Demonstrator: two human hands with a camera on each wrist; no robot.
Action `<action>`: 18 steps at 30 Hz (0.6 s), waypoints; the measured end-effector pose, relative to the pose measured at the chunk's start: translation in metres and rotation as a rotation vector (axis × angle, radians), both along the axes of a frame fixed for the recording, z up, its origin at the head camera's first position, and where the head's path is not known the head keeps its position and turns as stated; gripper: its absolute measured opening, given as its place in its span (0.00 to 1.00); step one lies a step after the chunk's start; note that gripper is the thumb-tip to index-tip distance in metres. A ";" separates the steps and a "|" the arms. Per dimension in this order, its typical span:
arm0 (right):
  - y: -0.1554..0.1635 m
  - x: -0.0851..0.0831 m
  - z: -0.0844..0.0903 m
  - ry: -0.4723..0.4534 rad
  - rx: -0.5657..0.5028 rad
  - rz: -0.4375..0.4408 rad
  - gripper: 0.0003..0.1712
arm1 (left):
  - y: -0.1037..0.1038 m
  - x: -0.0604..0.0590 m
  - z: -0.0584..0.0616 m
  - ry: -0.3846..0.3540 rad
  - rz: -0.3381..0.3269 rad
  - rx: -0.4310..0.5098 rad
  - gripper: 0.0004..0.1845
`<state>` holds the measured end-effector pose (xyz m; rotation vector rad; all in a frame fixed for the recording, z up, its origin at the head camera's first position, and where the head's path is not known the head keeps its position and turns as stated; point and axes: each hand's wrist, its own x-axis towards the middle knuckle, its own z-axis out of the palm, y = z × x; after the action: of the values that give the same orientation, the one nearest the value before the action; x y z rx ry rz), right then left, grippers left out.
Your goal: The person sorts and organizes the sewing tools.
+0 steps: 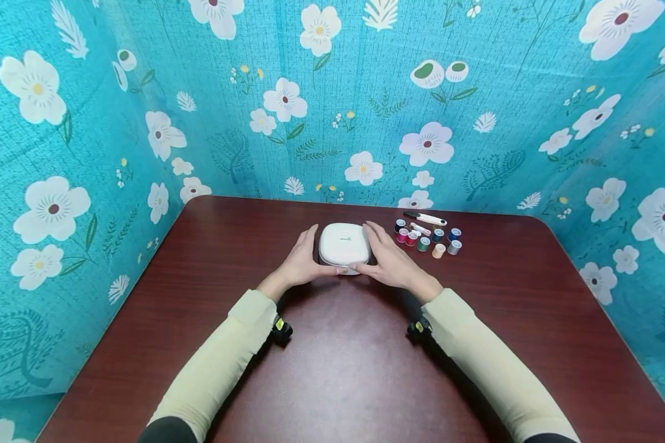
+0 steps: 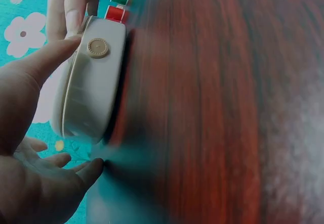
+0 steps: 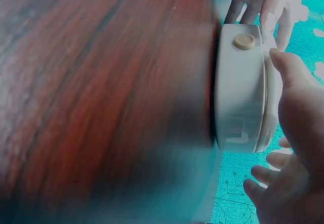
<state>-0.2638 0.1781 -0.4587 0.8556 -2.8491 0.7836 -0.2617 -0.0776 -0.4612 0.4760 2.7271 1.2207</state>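
Sleeves (image 1: 216, 363) cross the worktop (image 1: 343, 369); near its far edge, left hand (image 1: 299, 261) and right hand (image 1: 390, 261), fingers apart, touch a case (image 1: 345, 242).

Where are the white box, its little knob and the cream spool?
White box (image 1: 344, 246): head view, on its top.
Knob (image 2: 98, 47): left wrist view, on its round face.
Cream spool (image 1: 438, 251): head view, on its side.

Table (image 1: 210, 246), dark red-brown with wood grain, rounded far corners and a soft pale sheen of light (image 1: 338, 369) toward the front; cloth (image 1: 199, 61), turquoise, hung behind and along both sides, printed with white flowers (image 1: 427, 144), green leaves (image 1: 91, 232) and pale sprigs (image 1: 71, 31).
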 end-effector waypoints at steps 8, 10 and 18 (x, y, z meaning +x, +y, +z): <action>-0.005 -0.003 0.000 -0.005 -0.008 -0.004 0.57 | 0.005 -0.002 0.001 -0.036 0.003 0.027 0.69; -0.005 -0.004 -0.001 0.003 -0.005 -0.002 0.55 | 0.006 -0.002 0.000 -0.039 -0.003 0.034 0.68; -0.010 -0.003 0.001 0.005 -0.005 -0.001 0.53 | 0.008 -0.004 -0.006 -0.056 0.012 0.075 0.65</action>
<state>-0.2669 0.1679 -0.4579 0.8547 -2.8419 0.7875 -0.2658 -0.0696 -0.4670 0.4271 2.6493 1.3225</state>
